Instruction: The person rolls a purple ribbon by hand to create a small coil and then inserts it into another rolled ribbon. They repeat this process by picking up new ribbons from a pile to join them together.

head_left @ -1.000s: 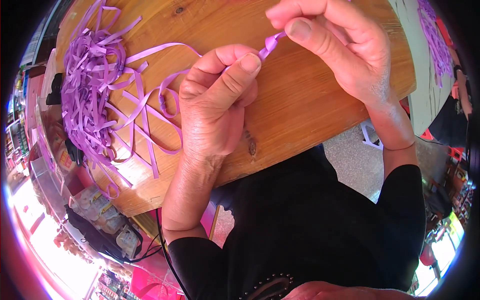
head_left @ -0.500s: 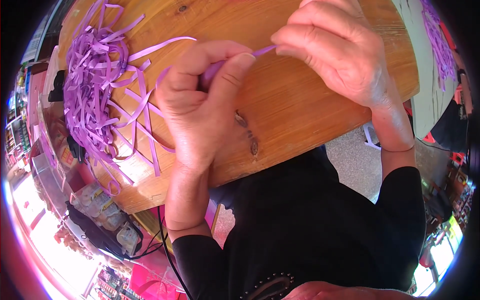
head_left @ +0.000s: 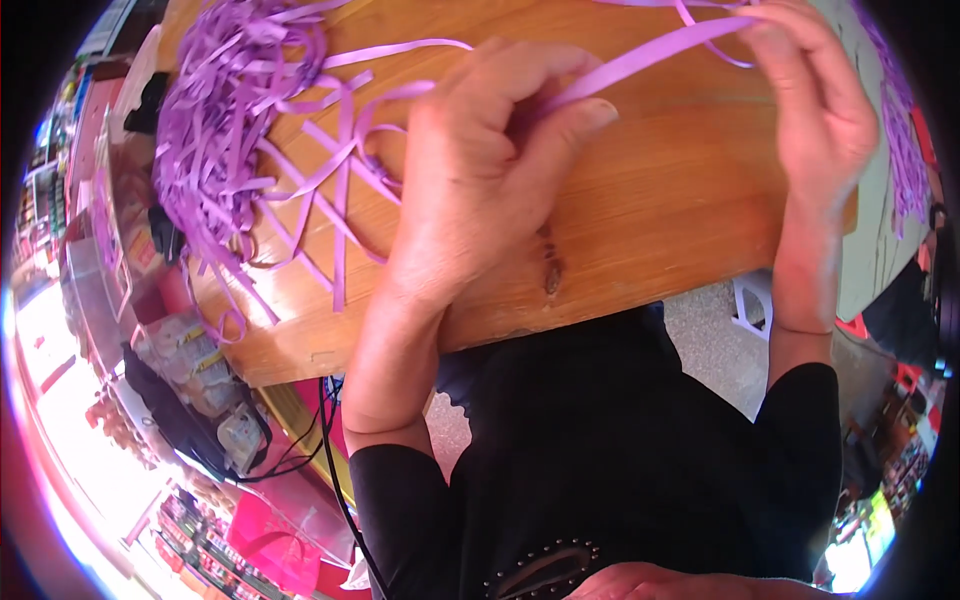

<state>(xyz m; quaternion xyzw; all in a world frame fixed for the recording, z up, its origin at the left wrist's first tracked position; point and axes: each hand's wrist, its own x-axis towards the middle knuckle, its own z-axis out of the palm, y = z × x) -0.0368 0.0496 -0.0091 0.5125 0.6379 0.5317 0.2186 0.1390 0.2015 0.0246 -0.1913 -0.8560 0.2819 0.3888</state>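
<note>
A purple ribbon [head_left: 655,55] stretches between my two hands above the wooden table. My left hand [head_left: 480,165] is curled around it, thumb against the fingers, and the ribbon comes out near the thumb tip. At the upper right my right hand [head_left: 825,100] pinches the ribbon, with a loose purple end hanging beside the fingertips. To the left of my left hand lies a tangled heap of purple ribbons [head_left: 215,140]. Several strands from that heap spread across the wood toward my left wrist.
The wooden tabletop [head_left: 660,220] has a curved edge near my body. Beyond its right side is a pale surface [head_left: 870,250] with more purple ribbons [head_left: 905,160] hanging over it. A black cable [head_left: 330,470] runs down at the lower left, beside a clear plastic bag [head_left: 195,370].
My right hand has moved right and up, away from the left, and the ribbon between them is much longer. My left hand has shifted right. The whole view has turned slightly.
</note>
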